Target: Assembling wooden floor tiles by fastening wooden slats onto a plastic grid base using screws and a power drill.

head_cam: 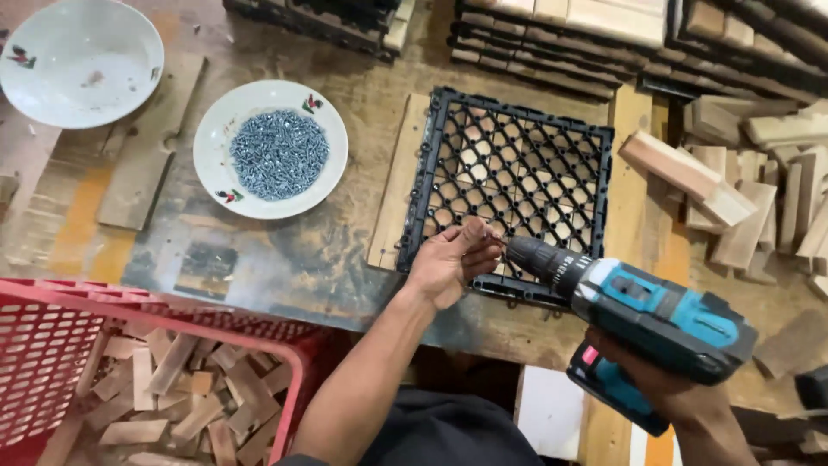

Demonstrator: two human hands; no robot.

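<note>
A black plastic lattice tile lies on wooden slats on the worn workbench. My left hand pinches something small, probably a screw, at the tile's near edge, right at the tip of a teal and black cordless drill. My right hand grips the drill's handle from below, with the chuck pointing left toward my left fingers. A white bowl holding several small grey screws sits to the left of the tile.
An empty white bowl is at the far left. A red plastic basket with several wood offcuts stands at the near left. Loose wooden blocks pile up at the right. Stacked tiles line the back edge.
</note>
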